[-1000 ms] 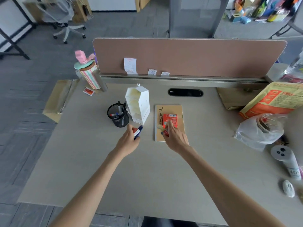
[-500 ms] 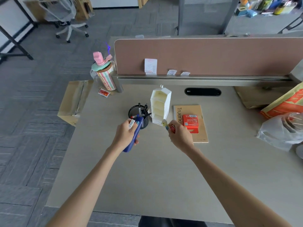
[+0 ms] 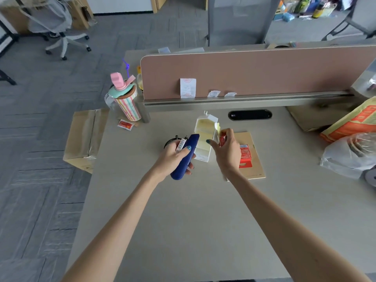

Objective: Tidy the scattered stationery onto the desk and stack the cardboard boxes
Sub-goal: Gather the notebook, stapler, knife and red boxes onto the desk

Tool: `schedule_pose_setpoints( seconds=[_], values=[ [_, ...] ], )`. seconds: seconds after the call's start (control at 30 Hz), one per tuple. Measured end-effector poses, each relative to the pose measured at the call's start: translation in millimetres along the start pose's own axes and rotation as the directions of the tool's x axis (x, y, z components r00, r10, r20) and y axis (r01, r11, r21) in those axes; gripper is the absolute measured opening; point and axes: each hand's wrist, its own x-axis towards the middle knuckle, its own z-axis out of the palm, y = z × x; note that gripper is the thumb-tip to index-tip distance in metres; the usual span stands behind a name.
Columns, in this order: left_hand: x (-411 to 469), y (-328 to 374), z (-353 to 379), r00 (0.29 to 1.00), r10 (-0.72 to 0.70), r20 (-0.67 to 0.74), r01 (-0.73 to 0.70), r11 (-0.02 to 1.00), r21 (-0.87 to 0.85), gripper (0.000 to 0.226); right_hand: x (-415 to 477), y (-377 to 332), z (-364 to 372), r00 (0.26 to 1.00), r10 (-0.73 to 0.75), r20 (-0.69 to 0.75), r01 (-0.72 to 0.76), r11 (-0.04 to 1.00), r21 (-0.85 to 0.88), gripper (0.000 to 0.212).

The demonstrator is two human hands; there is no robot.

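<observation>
Two bare forearms (image 3: 122,210) come in from the lower edge, uncovered as far as the frame shows. The left hand (image 3: 175,157) has teal-blue polish on the thumbnail (image 3: 188,147). The right hand (image 3: 227,154) has the same teal polish on one visible nail (image 3: 208,141); its other nails are hidden.

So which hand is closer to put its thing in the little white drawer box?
The right hand, probably: its small red item sits right at the open white organizer. The left hand grips the blue case lower down.

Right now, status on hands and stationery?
Left hand grips blue item. Right hand pinches small red item by white organizer. Pen cup partly behind left hand.
</observation>
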Motion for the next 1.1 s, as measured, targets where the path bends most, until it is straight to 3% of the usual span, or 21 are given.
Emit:
schedule_pose_setpoints(
  seconds=[0.13, 0.43, 0.57, 0.73, 0.83, 1.0, 1.1],
  values=[
    [5.9, 14.9, 3.7, 0.999, 0.044, 0.008, -0.045, 0.999, 0.020, 0.018, 7.8, 2.3, -3.3, 0.999, 0.021, -0.024, -0.022, 0.999, -0.027, 0.033],
    [27.6, 39.4, 49.9, 0.987, 0.046, -0.155, -0.038, 0.998, 0.052, 0.013, 16.2, 10.7, -32.8, 0.997, 0.074, 0.036, -0.073, 0.997, -0.033, 0.028],
    [38.3, 49.0, 66.2, 0.971, -0.018, -0.237, 0.008, 0.999, -0.046, 0.018, 13.3, 22.5, -43.9, 0.988, 0.102, 0.116, -0.101, 0.995, -0.023, 0.016],
    [43.4, 52.6, 71.6, 0.971, -0.169, -0.166, 0.117, 0.951, -0.287, 0.025, 11.1, 19.8, -57.6, 0.963, 0.136, 0.231, -0.151, 0.987, 0.048, 0.011],
    [44.7, 54.8, 68.5, 0.969, -0.192, -0.154, 0.124, 0.921, -0.369, 0.025, 12.3, 18.6, -64.4, 0.952, 0.139, 0.273, -0.171, 0.980, 0.098, 0.013],
    [38.6, 59.6, 60.6, 0.982, -0.105, -0.157, 0.055, 0.954, -0.295, 0.016, 12.7, 16.8, -74.1, 0.925, 0.164, 0.344, -0.229, 0.960, 0.159, 0.012],
    [37.2, 50.5, 53.4, 0.962, -0.052, -0.267, 0.036, 0.997, -0.065, 0.015, 9.0, 13.1, -78.7, 0.895, 0.180, 0.408, -0.281, 0.938, 0.203, 0.010]
  ],
)
